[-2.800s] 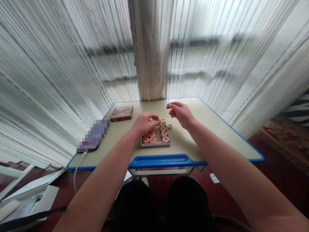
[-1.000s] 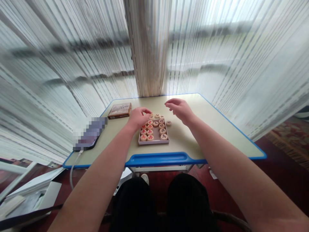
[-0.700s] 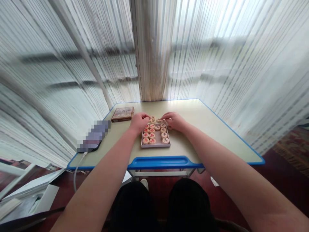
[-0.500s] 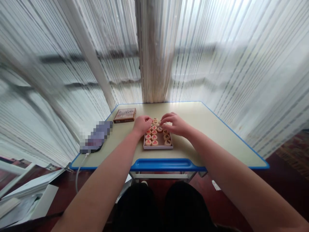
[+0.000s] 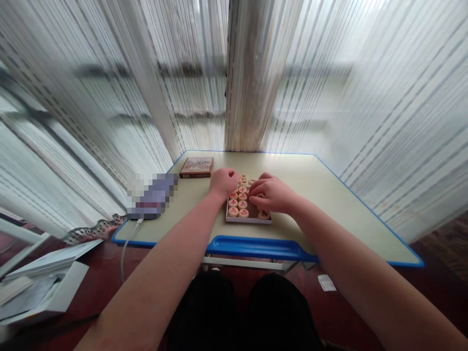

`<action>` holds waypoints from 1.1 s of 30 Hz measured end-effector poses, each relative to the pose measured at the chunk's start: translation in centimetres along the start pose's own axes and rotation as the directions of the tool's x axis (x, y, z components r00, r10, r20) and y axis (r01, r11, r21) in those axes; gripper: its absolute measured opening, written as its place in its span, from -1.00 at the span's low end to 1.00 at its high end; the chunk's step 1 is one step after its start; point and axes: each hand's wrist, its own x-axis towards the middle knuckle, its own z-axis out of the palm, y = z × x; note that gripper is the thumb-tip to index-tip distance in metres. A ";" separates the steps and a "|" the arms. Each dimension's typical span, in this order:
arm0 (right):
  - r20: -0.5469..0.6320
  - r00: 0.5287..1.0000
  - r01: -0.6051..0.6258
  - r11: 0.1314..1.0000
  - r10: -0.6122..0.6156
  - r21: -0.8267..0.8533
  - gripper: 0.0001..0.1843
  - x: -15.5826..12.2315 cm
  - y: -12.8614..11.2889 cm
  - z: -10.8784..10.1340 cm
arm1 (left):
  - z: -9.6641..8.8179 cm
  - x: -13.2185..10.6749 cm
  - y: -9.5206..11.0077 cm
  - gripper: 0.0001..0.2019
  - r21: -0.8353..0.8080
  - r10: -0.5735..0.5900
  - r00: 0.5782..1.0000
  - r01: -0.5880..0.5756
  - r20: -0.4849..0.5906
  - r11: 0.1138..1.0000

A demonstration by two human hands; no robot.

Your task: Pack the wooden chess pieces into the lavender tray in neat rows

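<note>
A shallow tray [image 5: 248,221] holds round wooden Chinese chess pieces [image 5: 243,204], with red characters on the left side. One dark-lettered piece [image 5: 264,214] sits in its near right corner. My right hand [image 5: 272,192] reaches over the tray's right half. Its fingers are bent down around a chess piece that they mostly hide. At the tray's far left corner, my left hand [image 5: 224,182] is closed with thumb and fingers together. Whatever it may hold is hidden. Beyond the tray lie more loose pieces [image 5: 244,178], partly between my hands.
A flat printed box [image 5: 196,167] lies at the back left of the blue-edged table [image 5: 329,209]. Nearer, a blurred phone-like device [image 5: 155,197] has a white cable [image 5: 124,253] hanging off the edge. Curtains [image 5: 310,73] hang behind. An open white box [image 5: 54,287] stands at lower left.
My right hand has lowered over the tray and now covers the dark-lettered piece visible before beside its fingers. My left hand stays by the far left corner. The whole view has shifted slightly.
</note>
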 end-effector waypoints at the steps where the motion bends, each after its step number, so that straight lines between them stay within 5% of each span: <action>1: 0.006 1.000 -0.006 1.000 0.006 -0.001 -0.77 0.0 0.0 0.1 | 0.0 0.0 0.0 -0.73 -0.002 0.004 1.000 -0.004 0.000 1.000; 17: -0.020 1.000 0.015 1.000 -0.015 -0.006 -0.80 0.1 0.0 0.2 | 0.1 -0.1 0.2 -0.75 0.009 0.029 0.999 -0.030 0.044 1.000; 23: -0.203 0.952 -0.222 0.974 0.228 0.054 -0.74 0.9 1.9 1.0 | -0.1 -0.2 0.1 -0.72 0.006 0.008 1.000 -0.008 0.025 1.000; 29: -0.009 0.950 -0.312 0.950 0.312 0.026 -0.60 1.8 3.9 1.8 | 0.3 0.3 -0.4 -0.67 -0.034 -0.022 0.999 0.024 0.044 0.999; 33: -0.031 0.901 -0.434 0.899 0.433 -0.057 -0.54 1.7 4.9 1.5 | 0.4 0.4 -0.7 -0.62 -0.065 -0.050 0.993 0.057 0.109 0.996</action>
